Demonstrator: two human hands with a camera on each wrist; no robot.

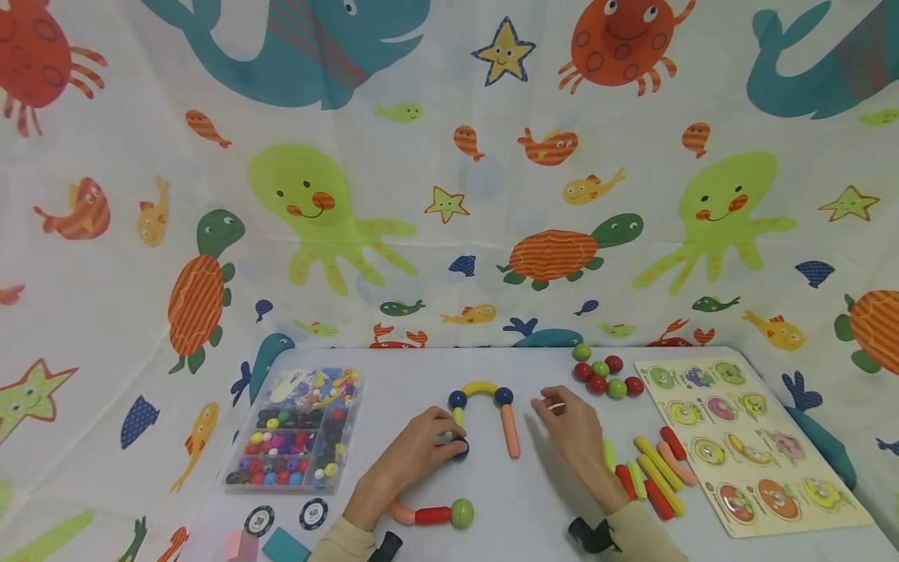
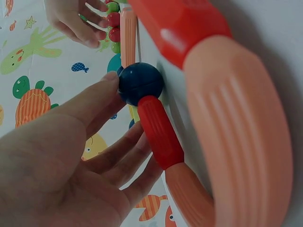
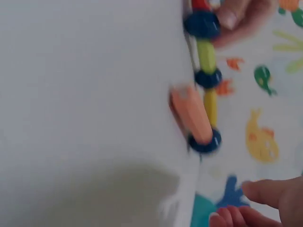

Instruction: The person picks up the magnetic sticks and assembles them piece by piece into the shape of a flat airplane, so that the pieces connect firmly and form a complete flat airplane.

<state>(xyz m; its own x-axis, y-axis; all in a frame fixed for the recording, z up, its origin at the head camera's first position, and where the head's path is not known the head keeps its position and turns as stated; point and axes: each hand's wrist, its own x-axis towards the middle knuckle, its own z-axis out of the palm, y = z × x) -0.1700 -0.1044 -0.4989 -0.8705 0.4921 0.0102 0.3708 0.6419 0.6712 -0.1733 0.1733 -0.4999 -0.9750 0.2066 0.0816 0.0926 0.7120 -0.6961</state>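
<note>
Mid-desk (image 1: pixel 534 511), left hand (image 1: pixel 421 443) fingers pinch the blue ball (image 1: pixel 460 449) between lime rod (image 1: pixel 459 417) and red rod (image 2: pixel 161 132); right hand (image 1: pixel 570 425) empty, fingers loosely parted near peach rod (image 1: pixel 510 431). We'd brace the ball, keep joints aligned.

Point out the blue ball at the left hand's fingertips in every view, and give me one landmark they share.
Head: lower middle, the blue ball at the left hand's fingertips.
Left wrist: just above centre, the blue ball by the thumb.
Right wrist: top, right of centre, the blue ball, blurred.
Shared landmark: the straight peach stick.
</note>
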